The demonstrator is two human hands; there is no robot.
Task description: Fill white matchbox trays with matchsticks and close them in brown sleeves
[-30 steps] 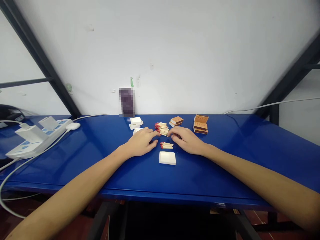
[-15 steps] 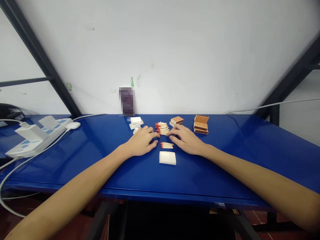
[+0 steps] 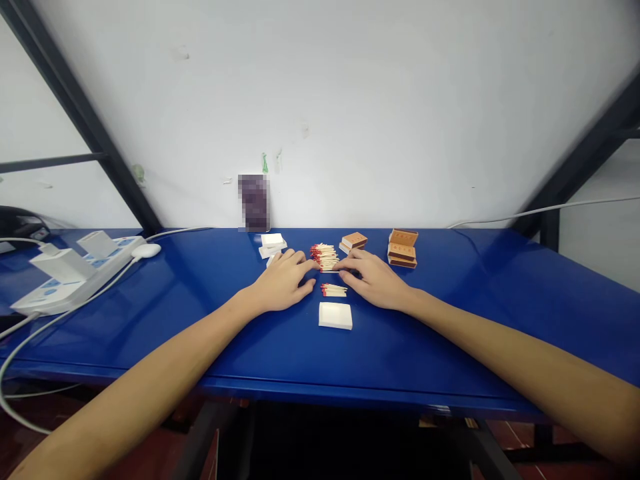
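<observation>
A pile of red-headed matches lies on the blue table between my two hands. One loose match shows along the pile's near edge. My left hand rests palm down, thumb and index finger apart, the index fingertip by the red heads. On the other side, my right hand has its index finger and thumb close together at the plain end of that loose match. Nearer to me is a smaller group of matches, heads to the left. Below it sits a white matchbox tray.
More white trays are stacked behind my left hand. Orange-brown matchboxes and a stack of box sleeves stand at the back right. A power strip with plugs and cables occupies the left side. A blurred dark rectangle leans against the wall.
A single match now shows at the near edge of the pile, between my fingertips. Both hands have barely moved; the small match group and the tray are unchanged.
</observation>
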